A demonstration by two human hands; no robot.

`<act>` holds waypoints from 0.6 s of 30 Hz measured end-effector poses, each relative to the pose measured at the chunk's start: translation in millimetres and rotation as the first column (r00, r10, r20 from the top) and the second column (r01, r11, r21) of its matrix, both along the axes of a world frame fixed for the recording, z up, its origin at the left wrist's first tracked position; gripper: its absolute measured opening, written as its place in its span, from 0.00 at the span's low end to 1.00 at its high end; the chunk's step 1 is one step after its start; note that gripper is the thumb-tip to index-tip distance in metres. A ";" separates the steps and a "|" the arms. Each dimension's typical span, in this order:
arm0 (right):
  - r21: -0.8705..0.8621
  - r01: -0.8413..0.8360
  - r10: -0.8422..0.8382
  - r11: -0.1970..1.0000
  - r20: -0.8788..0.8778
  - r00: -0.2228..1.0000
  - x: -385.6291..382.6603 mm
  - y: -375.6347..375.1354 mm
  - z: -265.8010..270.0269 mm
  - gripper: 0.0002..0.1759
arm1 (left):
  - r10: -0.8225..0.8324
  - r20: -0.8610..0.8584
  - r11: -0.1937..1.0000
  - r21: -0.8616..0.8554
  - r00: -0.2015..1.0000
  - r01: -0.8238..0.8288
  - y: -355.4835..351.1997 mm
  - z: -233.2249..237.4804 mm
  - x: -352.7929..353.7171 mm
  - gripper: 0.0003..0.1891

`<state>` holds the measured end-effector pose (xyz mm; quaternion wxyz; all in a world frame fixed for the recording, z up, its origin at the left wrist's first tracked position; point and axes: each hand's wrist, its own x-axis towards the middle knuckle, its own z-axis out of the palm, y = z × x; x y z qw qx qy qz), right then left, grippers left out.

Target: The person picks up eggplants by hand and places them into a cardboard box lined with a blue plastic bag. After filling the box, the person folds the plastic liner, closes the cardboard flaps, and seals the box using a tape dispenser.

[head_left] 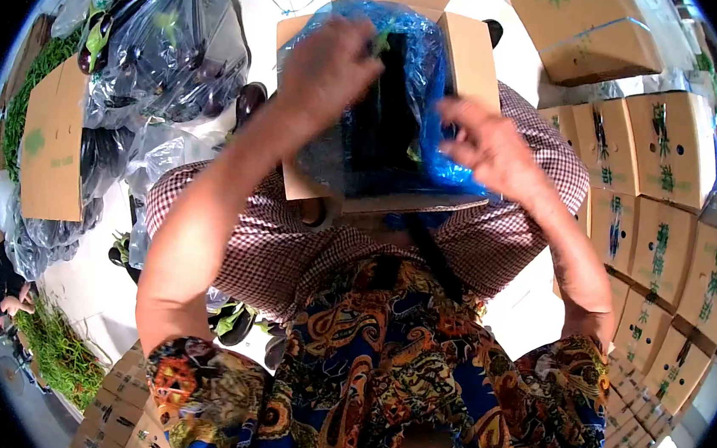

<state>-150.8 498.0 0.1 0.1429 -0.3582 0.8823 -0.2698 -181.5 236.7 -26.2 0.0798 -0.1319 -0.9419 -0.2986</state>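
An open cardboard box (468,59) stands between the person's knees, lined with blue plastic film (451,171). Dark eggplants (395,99) lie inside it, a green stem showing near the top. My left hand (328,69) is over the box's left part, smeared by motion, its fingertips close to that stem; what it holds, if anything, cannot be made out. At the right edge of the box is my right hand (489,146), fingers apart and slightly bent, next to the blue film, with nothing visible in it.
Clear plastic bags of eggplants (165,45) lie at the upper left, beside a cardboard piece (54,142). Loose eggplants (235,322) are near the left knee. Stacked boxes (660,242) line the right side. Another person (7,287) is at the far left, near green peppers (62,352).
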 end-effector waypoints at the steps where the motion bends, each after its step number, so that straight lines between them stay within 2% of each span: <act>1: -0.016 0.258 -0.256 0.966 0.096 0.962 -6.4 -0.2 19.3 0.27 | 0.023 -0.146 0.993 -0.112 0.989 -0.040 -18.6 -2.3 -17.1 0.28; 3: 0.070 0.248 -0.251 0.966 0.036 0.967 -14.4 11.2 7.9 0.32 | 0.134 -0.151 0.968 -0.190 0.979 -0.161 -25.8 -14.5 -29.8 0.32; 4: 0.114 0.249 -0.252 0.962 0.008 0.968 -15.4 15.3 -4.3 0.35 | 0.028 -0.281 0.969 -0.229 0.959 -0.095 -28.5 -51.9 -37.4 0.31; 5: 0.045 0.184 -0.187 0.982 0.083 0.979 -11.3 14.9 -27.5 0.32 | -0.082 -0.399 0.961 -0.274 0.913 -0.034 -29.8 -82.2 -42.9 0.31; 6: 0.152 0.157 -0.190 0.976 0.237 0.953 -8.5 4.8 -27.2 0.29 | -0.036 -0.108 0.935 -0.355 0.993 -0.005 -17.2 -68.6 -43.4 0.24; 7: 0.254 0.109 -0.204 0.961 0.388 0.899 -3.6 -7.3 -27.4 0.26 | 0.007 0.076 0.923 -0.385 0.997 0.023 -1.8 -59.7 -44.5 0.20; 8: 0.117 0.025 -0.060 0.993 0.309 0.949 3.9 -11.6 -38.8 0.22 | 0.057 0.257 0.911 -0.408 0.965 0.055 13.5 -52.0 -44.5 0.16; 9: -0.013 -0.074 0.075 0.997 0.209 0.975 11.7 -15.4 -50.5 0.19 | -0.057 0.386 0.880 -0.416 0.921 0.229 28.2 -39.2 -33.7 0.13; 10: -0.147 -0.059 0.107 0.987 0.345 0.933 14.3 -22.3 -40.5 0.16 | -0.159 0.512 0.825 -0.401 0.844 0.399 38.5 -28.9 -14.4 0.11; 12: -0.135 -0.044 0.090 0.990 0.360 0.929 10.7 -16.7 -28.8 0.16 | -0.414 0.429 0.769 -0.306 0.803 0.561 41.9 -35.1 24.9 0.10; 13: -0.131 -0.041 0.086 0.991 0.366 0.927 7.9 -12.3 -24.4 0.16 | -0.423 0.433 0.808 -0.217 0.796 0.547 36.5 -29.5 27.3 0.12; 14: -0.129 0.042 -0.007 0.991 0.260 0.966 7.4 -5.6 -21.3 0.16 | -0.435 0.437 0.838 -0.122 0.787 0.532 26.6 -21.7 28.4 0.15; 15: -0.078 0.146 -0.124 0.986 0.232 0.965 5.3 2.0 -12.2 0.22 | -0.451 0.439 0.859 -0.025 0.777 0.512 16.8 -16.5 28.6 0.18; 17: 0.101 0.203 -0.216 0.974 0.149 0.965 6.1 24.3 -10.2 0.33 | -0.317 0.103 0.937 -0.123 0.943 0.328 -5.1 -16.2 27.0 0.25; 18: 0.160 0.198 -0.219 0.967 0.122 0.968 10.7 36.0 -11.2 0.37 | -0.235 -0.078 0.964 -0.143 0.969 0.223 -14.3 -15.5 26.0 0.29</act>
